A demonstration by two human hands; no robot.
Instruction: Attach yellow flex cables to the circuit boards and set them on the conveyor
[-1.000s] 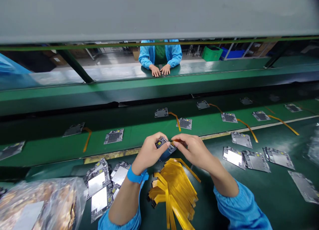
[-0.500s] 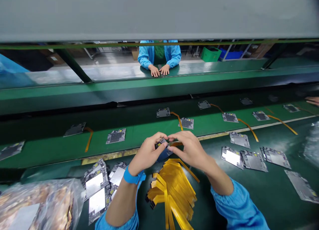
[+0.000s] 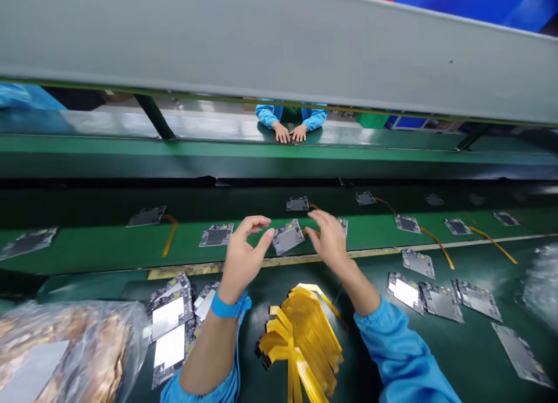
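Observation:
A circuit board (image 3: 288, 238) with a grey plate lies on the green belt between my hands, an orange ribbon cable (image 3: 307, 232) at its right side. My left hand (image 3: 244, 255) is left of the board, fingers and thumb spread, the thumb tip close to the board's edge. On the other side, my right hand (image 3: 329, 240) also has its fingers apart and partly covers the ribbon cable; whether it touches it I cannot tell. Below both hands, a fanned pile of yellow-orange ribbon cables (image 3: 305, 333) rests on the green bench. A blue wrist strap (image 3: 231, 306) circles my left wrist.
More boards, several with ribbon cables, sit along the belt (image 3: 257, 260). A stack of boards (image 3: 169, 316) and a clear plastic bag (image 3: 74, 345) lie at left. Loose boards (image 3: 442, 301) are at right. Across the belt, a co-worker's hands (image 3: 290, 133) rest on a ledge under a grey panel (image 3: 261, 42).
My hands have moved up and apart, away from the board they held. The board now lies on the belt. The view has tilted slightly.

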